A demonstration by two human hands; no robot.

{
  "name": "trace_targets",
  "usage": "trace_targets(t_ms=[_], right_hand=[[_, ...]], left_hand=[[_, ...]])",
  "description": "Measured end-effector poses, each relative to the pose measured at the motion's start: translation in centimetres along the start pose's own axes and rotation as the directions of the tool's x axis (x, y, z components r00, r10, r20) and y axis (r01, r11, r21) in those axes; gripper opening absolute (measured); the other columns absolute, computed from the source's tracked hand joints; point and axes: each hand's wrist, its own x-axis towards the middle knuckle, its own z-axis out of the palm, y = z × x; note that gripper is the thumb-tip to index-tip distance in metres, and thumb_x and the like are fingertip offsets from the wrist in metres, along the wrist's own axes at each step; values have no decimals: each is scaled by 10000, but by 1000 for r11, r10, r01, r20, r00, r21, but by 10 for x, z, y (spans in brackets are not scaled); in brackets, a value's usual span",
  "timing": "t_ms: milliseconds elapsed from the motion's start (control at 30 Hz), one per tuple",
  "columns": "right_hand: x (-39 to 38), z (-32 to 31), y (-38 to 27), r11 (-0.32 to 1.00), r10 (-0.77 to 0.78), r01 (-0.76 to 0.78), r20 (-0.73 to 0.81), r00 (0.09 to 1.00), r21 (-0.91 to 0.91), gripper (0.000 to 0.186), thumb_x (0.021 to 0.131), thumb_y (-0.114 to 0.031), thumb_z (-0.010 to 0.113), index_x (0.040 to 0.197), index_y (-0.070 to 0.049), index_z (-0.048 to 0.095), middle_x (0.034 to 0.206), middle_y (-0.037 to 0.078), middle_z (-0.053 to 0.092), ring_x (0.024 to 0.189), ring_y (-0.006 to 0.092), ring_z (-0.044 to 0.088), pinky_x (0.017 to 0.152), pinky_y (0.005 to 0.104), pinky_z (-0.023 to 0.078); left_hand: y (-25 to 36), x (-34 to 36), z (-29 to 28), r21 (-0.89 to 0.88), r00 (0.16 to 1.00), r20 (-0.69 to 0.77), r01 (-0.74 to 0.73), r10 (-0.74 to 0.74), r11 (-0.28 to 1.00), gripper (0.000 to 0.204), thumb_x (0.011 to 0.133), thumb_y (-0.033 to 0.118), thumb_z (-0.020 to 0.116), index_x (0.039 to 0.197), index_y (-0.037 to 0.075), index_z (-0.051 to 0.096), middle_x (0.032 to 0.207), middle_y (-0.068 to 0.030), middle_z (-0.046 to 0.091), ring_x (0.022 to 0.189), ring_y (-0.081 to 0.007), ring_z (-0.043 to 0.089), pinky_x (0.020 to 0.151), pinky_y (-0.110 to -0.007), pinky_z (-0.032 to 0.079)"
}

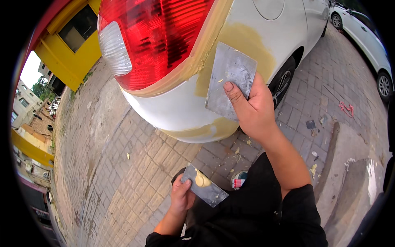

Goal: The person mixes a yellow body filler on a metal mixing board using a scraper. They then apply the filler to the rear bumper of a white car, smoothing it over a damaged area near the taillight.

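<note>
In my right hand (253, 107) is a flat grey putty spreader (231, 70), gripped with the thumb on its face and raised against or just off the white car's rear corner (164, 113). Behind it, tan filler (251, 43) coats the panel; more filler (201, 131) shows along the bumper's lower edge. Low in front of my body, my left hand (182, 193) grips a second flat grey plate (210, 194) by its edge. A lump of pale yellow putty (202, 179) sits on that plate. Tan masking tape (205, 53) borders the red tail light (164, 37).
A tin (238, 180) stands on the brick paving (135, 164) beside my leg. Concrete blocks (345, 164) lie at the right, with putty scraps around them. Another white car (362, 33) is parked farther off. A yellow structure (66, 53) rises at the left.
</note>
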Motion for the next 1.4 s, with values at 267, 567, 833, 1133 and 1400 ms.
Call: trace_targets(t_ms=[267, 567, 833, 1133, 1400], right_hand=[[13, -2, -9, 994, 5, -4, 15, 1000, -111, 225, 940, -139, 581, 1041, 53, 521, 824, 115, 611, 749, 168, 557, 685, 340, 468], [26, 7, -17, 991, 3, 0, 21, 1000, -133, 209, 941, -139, 556, 952, 60, 491, 728, 123, 551, 657, 199, 519, 625, 371, 439], [22, 23, -7, 964, -50, 49, 2, 999, -262, 209, 943, -130, 533, 973, 71, 486, 784, 197, 602, 676, 320, 590, 632, 420, 452], [32, 17, -4, 934, -152, 136, -25, 988, -330, 210, 940, -143, 541, 924, 57, 478, 722, 162, 568, 644, 266, 563, 604, 402, 441], [47, 15, -31, 934, 133, -96, 84, 988, -345, 216, 922, -152, 549, 891, 50, 480, 697, 98, 546, 637, 162, 531, 572, 353, 435]], left_hand=[[-2, 1, 0, 12, 1000, 0, 9, -9, 1000, 286, 939, 142, 582, 1172, -20, 551, 1128, -132, 647, 1030, -238, 631, 925, -385, 492], [-4, 1, 3, -7, 1000, 23, 19, -19, 1000, 286, 945, 130, 566, 1186, -23, 544, 1136, -140, 646, 1045, -242, 629, 938, -391, 485], [-14, 2, -5, -50, 996, 80, 49, -45, 998, 280, 954, 119, 552, 1196, -22, 538, 1161, -146, 638, 1059, -257, 627, 944, -408, 485], [-12, 8, 9, -50, 997, 77, 13, -9, 999, 289, 952, 117, 549, 1202, -28, 534, 1173, -149, 634, 1074, -260, 622, 960, -416, 475], [-15, 7, 4, -80, 996, 83, 36, -30, 996, 286, 950, 118, 554, 1194, -30, 538, 1159, -144, 641, 1061, -256, 626, 948, -407, 482]])
